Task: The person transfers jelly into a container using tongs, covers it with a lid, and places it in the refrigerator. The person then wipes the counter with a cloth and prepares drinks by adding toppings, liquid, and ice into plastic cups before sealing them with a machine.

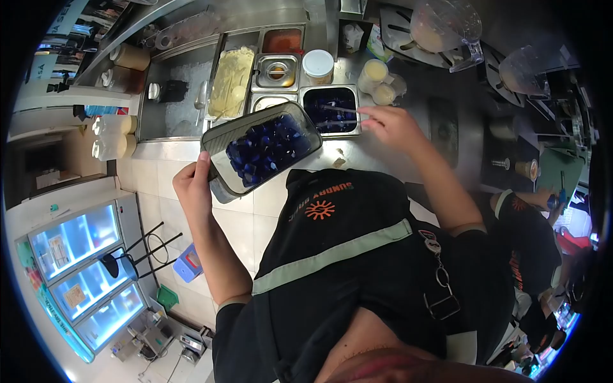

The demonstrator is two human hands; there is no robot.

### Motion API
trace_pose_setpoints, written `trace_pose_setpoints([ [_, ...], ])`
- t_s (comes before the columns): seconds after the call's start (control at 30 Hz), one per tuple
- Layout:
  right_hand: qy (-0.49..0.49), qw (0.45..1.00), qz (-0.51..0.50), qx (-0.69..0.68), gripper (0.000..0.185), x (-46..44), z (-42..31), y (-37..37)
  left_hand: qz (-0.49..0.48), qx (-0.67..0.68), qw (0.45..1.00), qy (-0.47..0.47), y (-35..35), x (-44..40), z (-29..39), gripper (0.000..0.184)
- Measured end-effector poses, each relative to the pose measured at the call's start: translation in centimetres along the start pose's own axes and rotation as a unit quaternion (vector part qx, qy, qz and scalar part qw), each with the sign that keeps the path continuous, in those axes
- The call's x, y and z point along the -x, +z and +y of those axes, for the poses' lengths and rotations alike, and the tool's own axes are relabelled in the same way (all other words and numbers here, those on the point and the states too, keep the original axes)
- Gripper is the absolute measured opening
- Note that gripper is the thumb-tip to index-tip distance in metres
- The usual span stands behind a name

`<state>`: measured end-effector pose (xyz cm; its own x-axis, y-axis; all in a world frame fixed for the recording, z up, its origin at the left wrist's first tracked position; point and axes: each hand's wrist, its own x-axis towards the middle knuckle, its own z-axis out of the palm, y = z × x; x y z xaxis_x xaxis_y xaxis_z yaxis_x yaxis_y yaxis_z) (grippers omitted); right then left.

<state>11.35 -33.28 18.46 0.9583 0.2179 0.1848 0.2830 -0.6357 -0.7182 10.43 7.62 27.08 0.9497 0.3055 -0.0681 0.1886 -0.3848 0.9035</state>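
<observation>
Black apron [367,204], orange lettering and sun mark on it, pale band across: nearest the lens on my remote feed. I take the steel inset pan [338,134] as landmark; it sits in the table [327,153] and holds dark-blue cubes [324,101].

Left hand [193,183]: closed on the end of a clear container [219,142], thumb over the rim. I note this container tilted, just left of the pan and toward the apron, with many blue pieces [265,150] inside. Whether it touches the pan, I cannot tell.

Right hand [387,122]: on the pan's right side, narrowed round tongs [348,110]. Their two arms stand apart and reach over the pan; I cannot tell whether a cube is between the tips.

Other positions: white-lidded tub [318,64] directly beyond the pan; yellow-filled cups [374,70] right of it; a pan of pale-yellow food [231,80] to its left; ice bin [188,105] farther left.
</observation>
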Motion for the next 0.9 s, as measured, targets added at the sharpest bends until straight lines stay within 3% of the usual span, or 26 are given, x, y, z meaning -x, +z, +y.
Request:
trace_pose_setpoints([
  [0.07, -0.113, 0.991, -0.074, 0.003, 0.027, -0.4, -1.8, 0.3, -0.008, 0.017, 1.0, 0.004, 0.0, 0.0, 0.0, 0.047],
  [0.2, -0.202, 0.97, -0.091, 0.105, 0.027, -1.2, -1.5, 3.8, -0.012, 0.021, 1.0, 0.004, 0.2, 0.4, 0.4, 0.047],
  [0.43, -0.226, 0.967, -0.093, 0.068, 0.025, -1.4, -0.3, 7.3, -0.022, 0.046, 0.999, 0.008, 0.2, 0.7, 0.2, 0.048],
  [0.5, -0.142, 0.988, -0.056, -0.008, 0.024, -0.8, -0.2, 7.6, -0.024, 0.045, 0.999, 0.007, 0.2, 0.7, 0.0, 0.048],
  [0.6, -0.101, 0.994, -0.015, -0.046, 0.024, 0.0, 0.5, 7.5, -0.022, 0.043, 0.999, 0.01, 0.4, 0.7, 0.3, 0.049],
  [0.73, 0.008, 0.994, -0.026, -0.109, 0.025, 0.6, 0.7, 6.9, -0.02, 0.029, 0.999, 0.006, 0.6, 0.6, 0.7, 0.048],
  [0.8, 0.173, 0.957, -0.056, -0.227, 0.024, 0.8, 1.0, 6.9, -0.024, 0.023, 0.999, 0.006, 0.6, 0.3, 0.6, 0.048],
  [0.83, 0.173, 0.957, -0.054, -0.227, 0.024, 1.0, 1.3, 6.6, -0.019, 0.024, 1.0, 0.003, 0.5, 0.2, 0.4, 0.048],
  [0.9, 0.255, 0.886, -0.036, -0.385, 0.023, 1.4, 2.3, 5.9, -0.014, 0.024, 1.0, 0.002, 0.6, 0.1, 0.1, 0.047],
])
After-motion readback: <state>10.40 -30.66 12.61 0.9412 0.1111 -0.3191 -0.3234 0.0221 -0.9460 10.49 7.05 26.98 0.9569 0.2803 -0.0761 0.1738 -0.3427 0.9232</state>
